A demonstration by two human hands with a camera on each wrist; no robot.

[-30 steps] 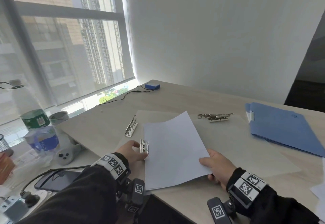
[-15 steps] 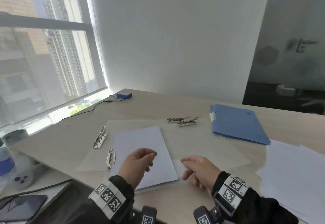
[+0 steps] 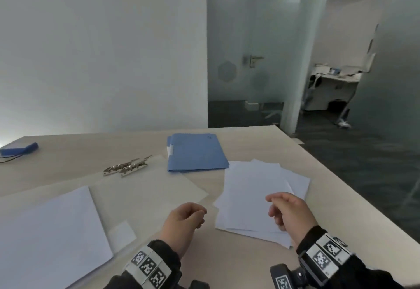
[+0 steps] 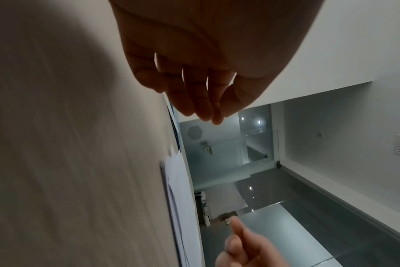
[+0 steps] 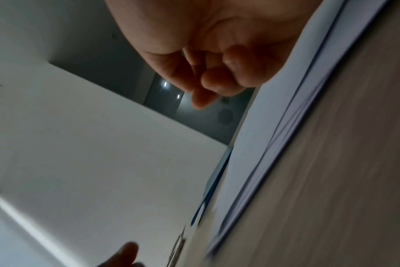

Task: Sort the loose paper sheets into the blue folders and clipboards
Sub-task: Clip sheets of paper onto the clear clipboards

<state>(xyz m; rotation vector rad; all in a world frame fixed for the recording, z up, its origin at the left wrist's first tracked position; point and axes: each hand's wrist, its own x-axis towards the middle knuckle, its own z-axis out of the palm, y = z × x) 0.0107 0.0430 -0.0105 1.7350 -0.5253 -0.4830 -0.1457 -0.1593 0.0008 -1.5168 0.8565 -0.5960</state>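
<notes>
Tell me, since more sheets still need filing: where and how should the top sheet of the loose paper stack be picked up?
Probably by the near left corner of the loose paper stack, coming from the left front with the left hand. The sheets lie flat and fanned on the table, so corners stick out separately there; the right hand hovers over the stack and could steady the rest. Both hands hold nothing.

Loose white sheets (image 3: 254, 200) beside blue folders (image 3: 196, 153)

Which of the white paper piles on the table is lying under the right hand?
The fanned stack of loose sheets at the right, just in front of the blue folder. The right hand hovers over it; the single sheet lies far left.
</notes>
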